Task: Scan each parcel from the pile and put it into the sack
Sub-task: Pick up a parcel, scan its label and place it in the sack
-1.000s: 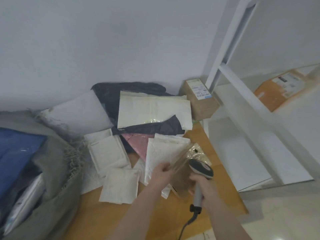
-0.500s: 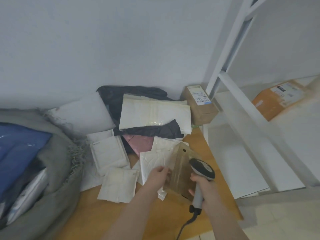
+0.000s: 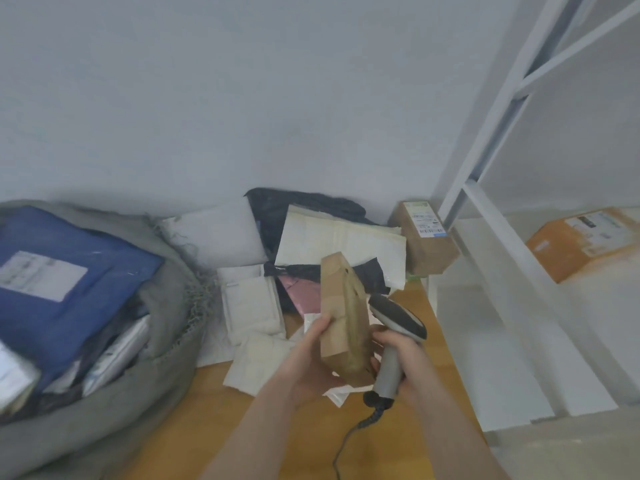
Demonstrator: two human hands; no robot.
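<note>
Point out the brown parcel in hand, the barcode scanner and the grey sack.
brown paper parcel (image 3: 341, 317): head view, middle of its flat brown face.
barcode scanner (image 3: 398, 315): head view, on its dark head.
grey sack (image 3: 166, 299): head view, on its frayed rim.

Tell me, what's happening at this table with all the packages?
A person is sorting parcels. The left hand holds a flat brown parcel upright above the wooden table, while the right hand grips a handheld scanner right beside it. More parcels lie in a pile against the wall. On the left, a grey sack already has a blue parcel in it.
</note>
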